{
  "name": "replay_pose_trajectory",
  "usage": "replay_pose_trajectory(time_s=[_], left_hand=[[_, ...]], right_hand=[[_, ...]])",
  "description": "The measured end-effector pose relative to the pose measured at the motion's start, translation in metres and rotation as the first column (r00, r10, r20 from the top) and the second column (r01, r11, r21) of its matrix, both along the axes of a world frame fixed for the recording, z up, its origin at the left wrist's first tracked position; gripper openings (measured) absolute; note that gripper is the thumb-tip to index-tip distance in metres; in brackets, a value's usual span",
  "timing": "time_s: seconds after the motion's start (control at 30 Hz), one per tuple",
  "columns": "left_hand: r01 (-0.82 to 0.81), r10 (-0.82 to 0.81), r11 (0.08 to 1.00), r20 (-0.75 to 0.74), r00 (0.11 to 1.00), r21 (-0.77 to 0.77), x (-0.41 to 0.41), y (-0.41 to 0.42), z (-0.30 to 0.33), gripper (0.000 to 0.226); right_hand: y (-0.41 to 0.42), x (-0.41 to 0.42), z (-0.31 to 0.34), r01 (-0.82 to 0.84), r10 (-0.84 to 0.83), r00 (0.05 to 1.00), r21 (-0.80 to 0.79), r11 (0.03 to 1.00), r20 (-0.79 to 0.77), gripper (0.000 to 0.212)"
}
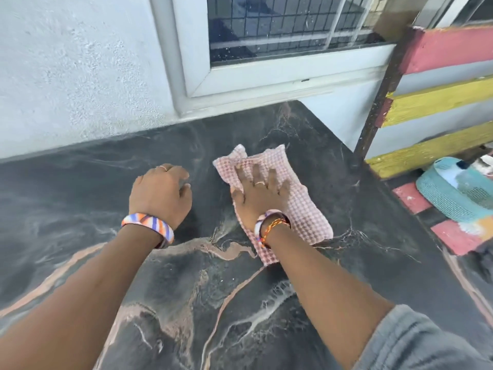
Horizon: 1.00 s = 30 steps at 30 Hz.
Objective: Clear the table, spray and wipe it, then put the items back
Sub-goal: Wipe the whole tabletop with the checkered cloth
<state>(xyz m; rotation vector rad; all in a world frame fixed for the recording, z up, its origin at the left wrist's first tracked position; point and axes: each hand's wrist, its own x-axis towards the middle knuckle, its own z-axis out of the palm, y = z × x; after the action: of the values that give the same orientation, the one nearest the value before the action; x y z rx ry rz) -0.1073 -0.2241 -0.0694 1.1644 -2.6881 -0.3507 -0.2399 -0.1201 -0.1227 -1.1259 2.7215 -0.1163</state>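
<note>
Fingers of the right hand lie spread flat on the pink cloth, mid-frame on the tabletop; left hand curls, its fingertips hidden. No writing readable.

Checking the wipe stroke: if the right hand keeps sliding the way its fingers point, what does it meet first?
Only bare dark marbled tabletop lies ahead of the right hand pressing the pink checked cloth. Beyond that, probably the pale wall under the white window frame; depth is unclear.
</note>
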Motion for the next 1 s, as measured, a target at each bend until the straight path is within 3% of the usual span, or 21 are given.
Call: replay_pose_trajectory(time_s=[0.13,0.2,0.3,0.4,0.53,0.63,0.8,1.0], left_hand=[[-0.061,0.06,0.998,-0.076,0.995,-0.013,0.013,0.002,0.01,0.032],[-0.034,0.032,0.999,-0.093,0.995,-0.015,0.008,0.008,0.015,0.031],[0.088,-0.089,0.996,-0.069,0.994,-0.017,-0.007,0.029,0.017,0.031],[0.254,-0.255,0.967,-0.021,0.967,-0.008,-0.019,0.061,0.013,0.044],[0.377,-0.379,0.925,0.039,0.925,0.047,-0.032,0.103,0.005,0.035],[0.431,-0.434,0.9,0.058,0.899,0.066,-0.041,0.134,0.004,0.033],[0.494,-0.496,0.868,0.041,0.868,0.037,-0.042,0.184,0.01,0.034],[0.408,-0.408,0.912,-0.001,0.913,0.044,0.0,0.218,0.002,0.032]], right_hand=[[0.005,0.067,0.001,-0.276,0.277,0.961,-0.049,0.96,0.016,0.052],[0.02,0.068,0.001,-0.324,0.325,0.946,-0.039,0.945,0.02,0.051],[0.054,0.027,0.003,-0.182,0.184,0.981,-0.046,0.982,0.052,0.05],[0.111,-0.036,0.001,0.128,-0.127,0.99,-0.013,0.992,0.054,0.051],[0.206,-0.093,0.0,0.511,-0.511,0.859,0.036,0.859,0.019,0.052],[0.267,-0.102,0.002,0.659,-0.66,0.75,0.035,0.751,0.038,0.053],[0.321,-0.075,0.001,0.65,-0.65,0.76,0.019,0.76,0.005,0.054],[0.332,0.005,-0.002,0.441,-0.441,0.898,-0.014,0.898,0.005,0.054]])
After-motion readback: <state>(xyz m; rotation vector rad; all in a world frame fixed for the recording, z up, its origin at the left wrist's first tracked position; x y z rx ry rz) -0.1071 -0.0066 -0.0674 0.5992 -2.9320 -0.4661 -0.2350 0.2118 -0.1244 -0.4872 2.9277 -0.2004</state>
